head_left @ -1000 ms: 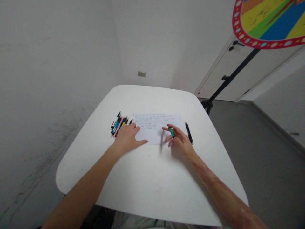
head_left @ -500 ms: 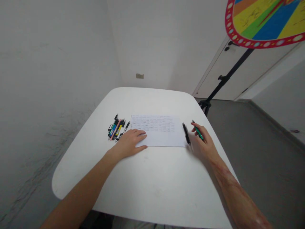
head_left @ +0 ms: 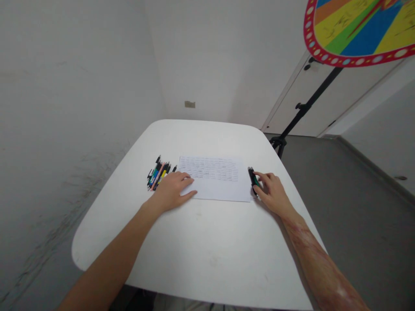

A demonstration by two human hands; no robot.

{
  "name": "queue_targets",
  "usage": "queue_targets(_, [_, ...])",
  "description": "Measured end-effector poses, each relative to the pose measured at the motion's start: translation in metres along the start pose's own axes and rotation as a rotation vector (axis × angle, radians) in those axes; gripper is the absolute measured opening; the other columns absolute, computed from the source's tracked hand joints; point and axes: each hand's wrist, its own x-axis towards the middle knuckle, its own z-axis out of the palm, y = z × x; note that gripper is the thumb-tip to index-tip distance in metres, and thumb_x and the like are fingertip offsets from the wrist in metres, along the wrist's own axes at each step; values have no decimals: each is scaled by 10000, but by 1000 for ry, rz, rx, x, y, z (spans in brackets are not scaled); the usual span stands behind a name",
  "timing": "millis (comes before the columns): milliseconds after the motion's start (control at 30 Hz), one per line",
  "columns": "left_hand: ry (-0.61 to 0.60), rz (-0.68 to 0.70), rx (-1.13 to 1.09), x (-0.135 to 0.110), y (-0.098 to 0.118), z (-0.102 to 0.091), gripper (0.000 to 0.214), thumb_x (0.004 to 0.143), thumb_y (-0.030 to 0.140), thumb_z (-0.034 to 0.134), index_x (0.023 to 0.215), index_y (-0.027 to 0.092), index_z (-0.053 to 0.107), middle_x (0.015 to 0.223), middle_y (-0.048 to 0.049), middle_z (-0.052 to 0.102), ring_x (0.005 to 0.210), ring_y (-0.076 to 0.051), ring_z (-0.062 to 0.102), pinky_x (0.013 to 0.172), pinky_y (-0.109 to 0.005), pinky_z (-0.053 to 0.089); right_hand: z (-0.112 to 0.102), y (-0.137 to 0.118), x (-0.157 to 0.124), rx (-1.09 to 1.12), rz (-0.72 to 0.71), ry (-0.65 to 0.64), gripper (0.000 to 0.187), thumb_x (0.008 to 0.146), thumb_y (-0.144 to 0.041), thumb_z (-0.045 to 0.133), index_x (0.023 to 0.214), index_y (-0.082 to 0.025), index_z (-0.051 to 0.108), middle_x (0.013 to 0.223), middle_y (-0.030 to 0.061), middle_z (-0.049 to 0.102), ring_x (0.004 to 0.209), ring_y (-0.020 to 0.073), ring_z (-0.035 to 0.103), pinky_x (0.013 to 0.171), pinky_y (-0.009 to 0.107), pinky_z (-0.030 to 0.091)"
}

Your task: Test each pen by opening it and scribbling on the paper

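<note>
A sheet of paper (head_left: 220, 183) with lines of handwriting lies in the middle of the white table (head_left: 207, 242). My left hand (head_left: 173, 192) rests flat on the sheet's near left corner, fingers stretched out and holding nothing. Just left of it lies a bundle of several coloured pens (head_left: 158, 172). My right hand (head_left: 272, 192) is at the sheet's right edge, its fingertips pinched on a green pen (head_left: 256, 181) held low against the table. A black pen (head_left: 250, 173) lies right beside the green one.
The table stands in a corner between white walls. A black stand (head_left: 301, 110) carrying a colourful wheel (head_left: 359, 30) rises behind the table's right side. Grey floor (head_left: 356, 207) lies to the right, with a door (head_left: 324, 99) behind the stand.
My right hand carried the green pen from over the paper out to the right, then brought it down beside the black pen. My left hand stayed on the paper.
</note>
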Motion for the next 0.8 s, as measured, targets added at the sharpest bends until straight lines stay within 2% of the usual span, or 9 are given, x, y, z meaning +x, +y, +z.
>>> queue_targets(67, [80,-173,95,0,-5,-5,261,1084,421,639,1169,203,753,1147,-117,789,1090,-310,735,1013,-503,567,-1,-2,1,13,-3,2,495,1015,-416,595,1462,-208,651,1137,140,658,1024,349,614,962,535,500])
queue_targets(133, [105,-364,194,-1,-11,-9,229,1065,395,636,1094,194,743,1062,-123,781,1055,-329,730,965,-502,562,-2,-3,1,25,-2,8,485,1026,-421,596,1465,-220,641,1106,126,668,996,338,614,945,520,496])
queue_targets(200, [73,-507,268,-2,-17,-12,224,1033,405,659,1035,193,734,1052,-139,776,1046,-351,724,911,-496,556,-1,-4,1,40,9,24,474,1032,-427,600,1459,-224,632,1078,115,674,956,324,609,927,510,492])
queue_targets(300, [-13,-587,310,-3,-21,-13,230,1013,403,668,946,192,729,1108,-163,785,1064,-365,729,898,-490,546,0,-3,1,79,31,62,462,1033,-430,617,1444,-218,622,1077,111,674,923,309,599,919,507,495])
queue_targets(467, [-82,-573,288,-3,-20,-10,217,1026,311,615,900,184,739,1159,-177,802,1093,-355,748,910,-474,528,2,-1,0,136,50,114,444,1029,-433,635,1425,-233,619,1098,105,659,927,301,606,932,519,516])
queue_targets(600, [31,-559,274,-1,-15,-12,189,1038,311,637,940,186,740,1156,-169,810,1095,-340,755,893,-456,512,-7,-12,0,166,72,221,469,1045,-415,625,1487,-269,575,1182,117,664,977,311,631,953,538,528])
queue_targets(700, [176,-413,255,2,-3,-11,213,1094,334,616,988,191,734,1042,-124,814,1009,-309,758,898,-448,500,-14,-32,3,188,37,273,434,1059,-384,608,1480,-282,576,1214,119,676,1028,318,641,969,536,530])
queue_targets(800, [250,-186,203,6,16,-3,239,1150,341,568,1060,191,731,974,-76,814,903,-259,746,888,-427,486,-12,-61,9,298,-3,212,268,1079,-372,590,1325,-280,643,1157,92,708,1029,297,665,935,484,541])
